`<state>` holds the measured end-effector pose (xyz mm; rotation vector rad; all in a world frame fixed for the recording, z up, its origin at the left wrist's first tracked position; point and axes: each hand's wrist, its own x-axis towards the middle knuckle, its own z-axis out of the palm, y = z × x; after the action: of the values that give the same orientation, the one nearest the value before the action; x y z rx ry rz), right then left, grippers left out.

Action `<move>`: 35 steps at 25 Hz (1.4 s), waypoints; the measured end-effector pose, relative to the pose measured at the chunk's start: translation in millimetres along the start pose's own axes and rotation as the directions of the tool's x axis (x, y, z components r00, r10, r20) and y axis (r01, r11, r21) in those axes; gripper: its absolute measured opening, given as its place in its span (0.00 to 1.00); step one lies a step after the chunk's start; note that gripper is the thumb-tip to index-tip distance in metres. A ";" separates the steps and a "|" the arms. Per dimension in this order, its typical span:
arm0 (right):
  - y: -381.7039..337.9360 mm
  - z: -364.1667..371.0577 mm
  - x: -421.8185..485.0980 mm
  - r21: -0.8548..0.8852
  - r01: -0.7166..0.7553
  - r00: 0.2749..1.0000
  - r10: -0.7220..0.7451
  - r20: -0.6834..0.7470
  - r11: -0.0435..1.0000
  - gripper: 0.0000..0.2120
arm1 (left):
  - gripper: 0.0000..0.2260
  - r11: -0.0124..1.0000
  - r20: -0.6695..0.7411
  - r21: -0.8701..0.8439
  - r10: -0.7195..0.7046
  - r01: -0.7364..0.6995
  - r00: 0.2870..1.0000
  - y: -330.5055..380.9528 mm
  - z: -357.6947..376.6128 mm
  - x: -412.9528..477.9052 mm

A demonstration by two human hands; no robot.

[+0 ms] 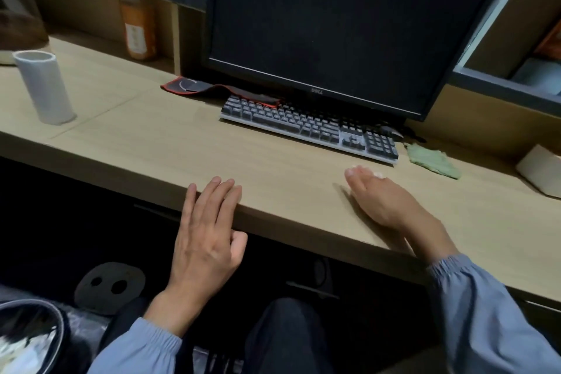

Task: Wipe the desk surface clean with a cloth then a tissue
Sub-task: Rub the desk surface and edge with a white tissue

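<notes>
Right hand [384,202] flat on a white tissue [378,174] mid-surface [170,143], left hand [206,240] open, empty at front edge; soft limp cloth [432,159] beside keyboard [309,126], best pinched by any fold.

The desk [170,143] is a long light-wood top with a pale grain, its front edge running from the left down toward the lower right. The cloth [432,160] is a small, pale green rag, crumpled and lying flat on the desk's right part, just beside the right end of the keyboard [309,126]. A scrap of white, possibly the tissue [378,174], shows at the fingertips of the right hand [385,200], which lies palm-down on the desk near the cloth but apart from it; most of that scrap is hidden under the hand, so its shape cannot be told.
</notes>
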<state>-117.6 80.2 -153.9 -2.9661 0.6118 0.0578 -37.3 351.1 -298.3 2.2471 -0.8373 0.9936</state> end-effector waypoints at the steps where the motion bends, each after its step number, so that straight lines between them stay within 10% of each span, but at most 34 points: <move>1: -22.8 8.5 -4.4 0.022 0.082 0.997 -0.082 0.012 0.996 0.29 | 0.28 1.000 -0.009 0.004 -0.003 0.003 1.000 -2.1 0.6 -0.1; 6: -102.2 37.9 -36.9 0.042 0.544 0.837 -0.545 0.054 0.838 0.30 | 0.29 1.000 -0.013 0.013 -0.008 0.008 1.000 -14.5 -1.1 3.7; 12: -24.0 -13.3 11.1 0.030 0.024 0.999 -0.025 0.042 0.999 0.27 | 0.29 0.998 -0.027 0.050 -0.045 0.046 0.999 -24.1 -4.4 2.8; 19: -137.8 37.3 -26.9 0.050 0.606 0.791 -0.608 0.069 0.794 0.29 | 0.31 0.994 -0.006 0.090 -0.061 0.061 0.998 -42.9 -8.6 5.0; 25: -55.8 0.8 38.5 0.024 0.104 0.994 -0.104 0.016 0.994 0.32 | 0.32 0.988 -0.024 0.108 -0.111 0.113 0.994 -55.0 -17.4 2.7; 32: -178.8 39.2 0.9 0.020 0.664 0.744 -0.663 0.076 0.747 0.30 | 0.33 0.984 -0.040 0.118 -0.131 0.135 0.991 -74.3 -21.7 4.6; 35: -130.4 11.6 41.4 -0.055 0.453 0.887 -0.442 0.135 0.890 0.28 | 0.33 0.978 -0.044 0.137 -0.150 0.155 0.988 -82.8 -26.4 1.7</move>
<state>-28.1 184.4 -154.6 -3.0726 -0.1047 0.2229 11.2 423.3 -299.7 2.3650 -0.5865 1.0430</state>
